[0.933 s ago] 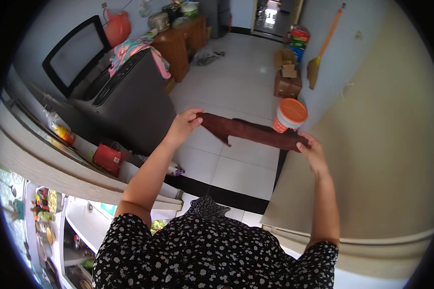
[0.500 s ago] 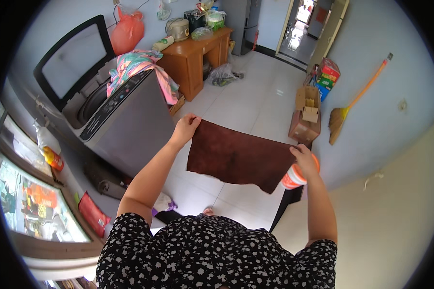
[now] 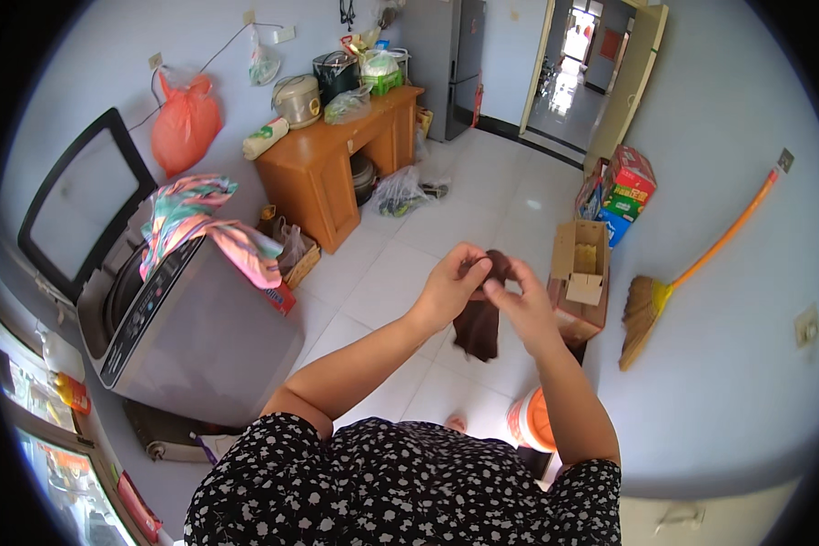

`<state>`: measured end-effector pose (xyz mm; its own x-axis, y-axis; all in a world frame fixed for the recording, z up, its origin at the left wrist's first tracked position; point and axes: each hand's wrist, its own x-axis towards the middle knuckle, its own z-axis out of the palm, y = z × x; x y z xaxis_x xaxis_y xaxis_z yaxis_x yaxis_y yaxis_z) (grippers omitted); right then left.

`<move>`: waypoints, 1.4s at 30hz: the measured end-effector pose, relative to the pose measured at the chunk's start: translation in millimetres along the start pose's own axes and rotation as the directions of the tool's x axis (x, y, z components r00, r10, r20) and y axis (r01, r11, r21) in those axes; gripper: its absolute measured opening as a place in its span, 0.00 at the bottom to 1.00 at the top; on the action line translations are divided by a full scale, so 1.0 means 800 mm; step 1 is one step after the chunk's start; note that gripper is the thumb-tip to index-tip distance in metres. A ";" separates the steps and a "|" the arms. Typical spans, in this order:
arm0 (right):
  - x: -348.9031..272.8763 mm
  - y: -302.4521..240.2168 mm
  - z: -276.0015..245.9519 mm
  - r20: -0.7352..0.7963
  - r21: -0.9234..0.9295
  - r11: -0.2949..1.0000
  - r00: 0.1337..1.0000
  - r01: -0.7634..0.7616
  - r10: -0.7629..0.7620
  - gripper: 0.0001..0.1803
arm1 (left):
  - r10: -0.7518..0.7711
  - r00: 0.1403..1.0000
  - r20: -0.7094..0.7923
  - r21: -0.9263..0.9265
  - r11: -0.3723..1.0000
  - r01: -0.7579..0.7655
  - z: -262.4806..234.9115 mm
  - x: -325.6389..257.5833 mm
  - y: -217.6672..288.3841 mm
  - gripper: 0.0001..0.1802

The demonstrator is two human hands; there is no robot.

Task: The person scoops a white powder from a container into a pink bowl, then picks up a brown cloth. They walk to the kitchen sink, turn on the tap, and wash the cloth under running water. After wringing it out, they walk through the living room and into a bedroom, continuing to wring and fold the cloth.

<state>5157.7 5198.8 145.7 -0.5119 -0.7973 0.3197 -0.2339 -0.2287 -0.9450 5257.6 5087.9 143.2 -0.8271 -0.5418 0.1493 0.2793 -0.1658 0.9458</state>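
Both hands come together in front of the body, the left hand and the right hand each pinching the brown cloth between thumb and fingers. Its top is bunched right there in their grip, while a loose tail hangs just below, over the floor tiles. Holding it from both sides probably gives the fingertips control of the gathered part, and the rest simply drops under its own weight.

Off to the left of the left hand, the washing machine stands with its lid raised; a striped cloth drapes over its edge, perhaps parked there to leave the opening partly free (what's in the drum, I can't tell).

Now the containers! Just beyond the right hand, an open carton shows something yellow inside, its flaps spread, and it sits on a closed brown box. Nearer the body than the right hand, partly behind its forearm, a bucket wears an orange lid, so its contents stay hidden. Far ahead and left of both hands, the desk carries a lidded rice cooker and a green basket with a pale bag in it. Left of those, a knotted red bag hangs on the wall, plainly bulging, its filling unseen.
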 end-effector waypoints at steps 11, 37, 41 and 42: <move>0.293 0.104 -0.162 0.145 0.045 0.995 0.986 -0.093 0.085 0.16 | 0.118 0.993 -0.011 0.058 0.991 -0.118 -0.012 0.315 -0.052 0.08; 1.051 0.351 -0.560 0.080 0.048 0.978 0.975 0.203 -0.207 0.09 | 0.143 0.990 -0.011 -0.324 0.936 -0.138 -0.034 1.241 -0.178 0.11; 1.165 0.387 -0.615 0.037 -0.201 0.932 0.953 0.303 -0.302 0.13 | 0.195 0.978 0.077 -0.467 0.873 -0.137 0.047 1.369 -0.221 0.07; 1.195 0.394 -0.631 -0.020 -0.199 0.936 0.954 0.289 -0.299 0.14 | 0.190 0.980 0.051 -0.420 0.895 -0.151 0.052 1.408 -0.223 0.07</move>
<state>4177.5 4646.6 188.7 -0.4347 -0.6812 0.5891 -0.5319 -0.3337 -0.7783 4255.4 4541.4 154.4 -0.7828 -0.5207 0.3407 0.5800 -0.4125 0.7025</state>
